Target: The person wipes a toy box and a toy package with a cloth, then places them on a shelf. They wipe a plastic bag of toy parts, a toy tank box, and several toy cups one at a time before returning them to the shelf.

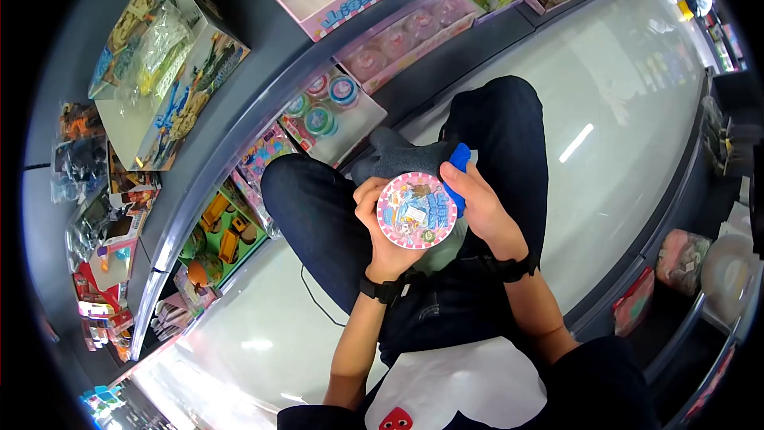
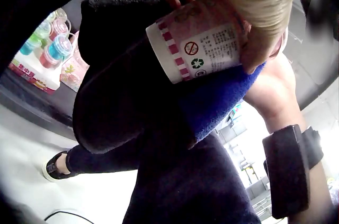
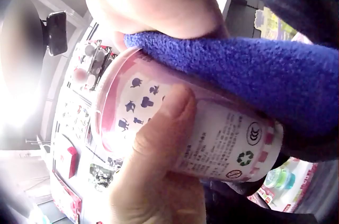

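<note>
My left hand [image 1: 390, 259] grips a round pink-and-white cup [image 1: 416, 211], its printed top facing up toward the head camera. On that top are cartoon figures, blue lettering and a small white label. My right hand [image 1: 489, 207] holds a blue fuzzy cloth [image 1: 459, 161] against the cup's side. Dark grey cloth [image 1: 410, 159] spreads from the blue part, beyond the cup. In the right wrist view, my left thumb [image 3: 164, 128] lies along the cup's wall, over printed text, while the blue cloth runs along the opposite side.
Seated on the floor, the person has knees bent around the hands. A shelf edge [image 1: 239, 119] curves along the left, with a toy box [image 1: 171, 72] above it. Small tubs [image 1: 320, 119] stand on the lower level. Packets [image 1: 683, 255] sit on the right shelf.
</note>
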Action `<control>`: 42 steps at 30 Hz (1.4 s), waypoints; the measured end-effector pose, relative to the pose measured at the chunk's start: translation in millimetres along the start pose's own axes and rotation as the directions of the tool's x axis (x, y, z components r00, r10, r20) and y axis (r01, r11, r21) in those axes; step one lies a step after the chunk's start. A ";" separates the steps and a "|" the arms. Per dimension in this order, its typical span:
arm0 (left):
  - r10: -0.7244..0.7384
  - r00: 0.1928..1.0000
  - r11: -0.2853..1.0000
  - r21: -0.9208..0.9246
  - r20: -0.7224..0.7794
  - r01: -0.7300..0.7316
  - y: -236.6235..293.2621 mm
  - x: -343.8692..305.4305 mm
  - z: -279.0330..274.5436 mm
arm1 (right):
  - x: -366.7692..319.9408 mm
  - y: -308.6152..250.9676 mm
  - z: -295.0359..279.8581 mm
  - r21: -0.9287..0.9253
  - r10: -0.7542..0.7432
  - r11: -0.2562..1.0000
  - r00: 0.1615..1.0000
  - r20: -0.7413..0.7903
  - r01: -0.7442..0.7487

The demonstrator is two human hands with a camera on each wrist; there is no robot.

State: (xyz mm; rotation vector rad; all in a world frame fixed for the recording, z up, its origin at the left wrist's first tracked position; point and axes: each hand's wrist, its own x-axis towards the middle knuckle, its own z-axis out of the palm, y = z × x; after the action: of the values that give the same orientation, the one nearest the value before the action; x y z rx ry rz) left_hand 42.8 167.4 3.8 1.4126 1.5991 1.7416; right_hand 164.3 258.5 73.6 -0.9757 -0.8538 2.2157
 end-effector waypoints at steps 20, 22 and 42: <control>-0.540 0.842 0.731 -0.503 -0.013 0.461 -12.8 -14.6 -14.8 | 19.5 53.7 -15.4 0.209 -0.182 0.962 0.983 0.010 0.176; -0.655 0.754 0.497 -0.724 0.048 0.478 -17.1 -14.7 -17.6 | 22.7 65.6 -20.3 0.223 -0.183 0.959 0.983 0.024 0.174; -0.671 0.689 -0.036 -0.940 0.275 0.339 -10.2 22.4 -23.3 | 7.7 73.3 -19.7 -0.527 -0.188 0.789 0.940 0.284 0.317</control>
State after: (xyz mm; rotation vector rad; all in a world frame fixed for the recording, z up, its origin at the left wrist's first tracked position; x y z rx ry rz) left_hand 10.3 176.5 7.3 -0.1642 0.5061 1.7893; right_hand 158.0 223.7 6.1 -0.8052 -1.7133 1.8793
